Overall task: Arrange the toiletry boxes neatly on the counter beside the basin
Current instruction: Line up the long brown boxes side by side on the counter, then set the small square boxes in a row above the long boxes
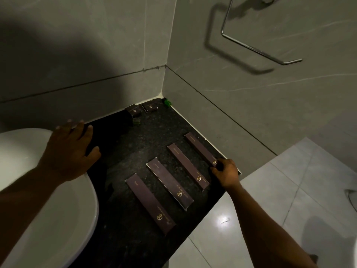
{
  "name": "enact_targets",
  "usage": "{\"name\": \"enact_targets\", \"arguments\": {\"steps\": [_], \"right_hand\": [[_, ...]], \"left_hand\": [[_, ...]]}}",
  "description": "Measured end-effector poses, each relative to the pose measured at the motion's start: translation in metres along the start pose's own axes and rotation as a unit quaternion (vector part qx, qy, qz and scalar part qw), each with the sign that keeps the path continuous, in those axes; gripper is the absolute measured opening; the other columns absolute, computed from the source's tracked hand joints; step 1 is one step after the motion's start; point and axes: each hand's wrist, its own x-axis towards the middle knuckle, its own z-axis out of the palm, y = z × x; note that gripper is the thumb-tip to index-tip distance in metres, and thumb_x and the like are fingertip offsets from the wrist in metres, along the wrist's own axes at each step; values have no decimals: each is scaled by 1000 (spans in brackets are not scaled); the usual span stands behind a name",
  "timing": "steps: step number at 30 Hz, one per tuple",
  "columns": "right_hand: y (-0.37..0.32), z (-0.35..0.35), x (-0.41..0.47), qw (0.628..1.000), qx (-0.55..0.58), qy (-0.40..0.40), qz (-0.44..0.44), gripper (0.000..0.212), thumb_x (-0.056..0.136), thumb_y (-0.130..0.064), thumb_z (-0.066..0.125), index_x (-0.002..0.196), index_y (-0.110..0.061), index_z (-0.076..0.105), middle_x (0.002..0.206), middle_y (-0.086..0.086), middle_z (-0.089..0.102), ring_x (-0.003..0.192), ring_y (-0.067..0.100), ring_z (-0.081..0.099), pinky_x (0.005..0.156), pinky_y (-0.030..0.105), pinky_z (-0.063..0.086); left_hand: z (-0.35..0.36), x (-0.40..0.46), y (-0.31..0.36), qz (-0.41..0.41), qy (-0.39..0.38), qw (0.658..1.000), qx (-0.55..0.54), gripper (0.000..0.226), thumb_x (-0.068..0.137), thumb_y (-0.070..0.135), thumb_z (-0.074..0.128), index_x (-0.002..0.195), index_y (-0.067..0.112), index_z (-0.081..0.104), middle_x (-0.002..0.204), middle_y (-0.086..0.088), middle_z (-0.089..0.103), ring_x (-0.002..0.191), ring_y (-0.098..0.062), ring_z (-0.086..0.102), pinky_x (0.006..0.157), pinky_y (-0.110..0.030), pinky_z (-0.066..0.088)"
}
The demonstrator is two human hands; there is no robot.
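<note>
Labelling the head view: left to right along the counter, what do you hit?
White basin → left hand flat on the counter → box marked Comb → second long box → third long box → fourth long box → right hand at its near end.

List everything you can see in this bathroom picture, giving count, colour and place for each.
long toiletry boxes: four, dark purple, parallel on the counter
small boxes: two, dark purple, back corner
green items: two, small, near the corner; too small to identify
counter: one, black speckled
basin: one, white, left
towel ring: one, chrome, right wall
left hand: flat, on basin edge and counter
right hand: grip on rightmost long box
</note>
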Motion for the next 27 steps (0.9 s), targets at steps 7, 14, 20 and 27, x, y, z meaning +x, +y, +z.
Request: {"name": "enact_targets", "arguments": {"steps": [7,14,20,27], "right_hand": [[-14,-12,-14,999,40,29,11,61,80,-45,69,131,-15,51,128,6,44,110,21,51,98,35,48],[-137,-2,11,988,73,76,-114,55,83,-46,65,127,-15,55,123,6,54,111,21,54,94,33,47],[-252,53,62,970,-19,-10,-242,56,83,-37,63,133,-13,51,131,15,54,120,33,51,101,45,45],[-288,80,168,942,-195,-67,-264,52,75,-32,57,126,-25,47,133,15,53,122,41,48,105,49,36]], "left_hand": [[-1,1,0,-1,-24,1000,9,73,86,48,30,127,-9,49,131,-39,48,120,-60,39,97,-69,30],[-14,15,-25,-34,-27,999,-3,99,74,68,20,139,-3,38,149,-29,33,139,-46,24,112,-57,18],[-6,19,-34,-69,-15,997,-10,88,77,62,24,136,0,44,145,-32,37,137,-48,28,112,-58,18],[3,19,-36,-78,19,997,-17,75,81,52,28,136,3,46,146,-29,39,137,-46,30,111,-57,22]]}}
